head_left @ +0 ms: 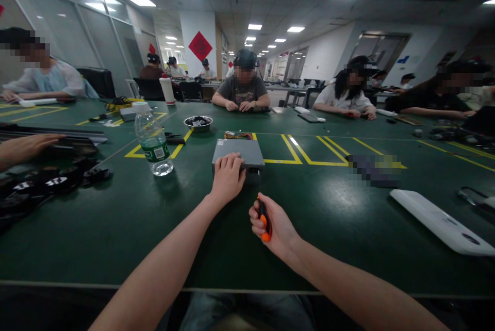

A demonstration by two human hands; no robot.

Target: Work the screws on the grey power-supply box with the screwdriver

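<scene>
A grey metal computer power supply [251, 150] lies on the green table in front of me, its bundle of coloured wires at the far side. My left hand [229, 179] grips its near left part, fingers over the top and thumb against the near side. Closer to me and a little to the right, my right hand [273, 220] is closed around the black and orange handle of a screwdriver [264, 220]. The handle is tilted, with the orange end toward me. Its shaft is hard to make out near the front of the power supply.
A plastic water bottle [154, 148] stands left of the power supply; a metal bowl [198, 123] of dark parts is behind. At right lie a white, long device [441, 220] and a blurred dark object [373, 171]. A neighbour's hand [29, 148] and black parts [54, 181] are at left.
</scene>
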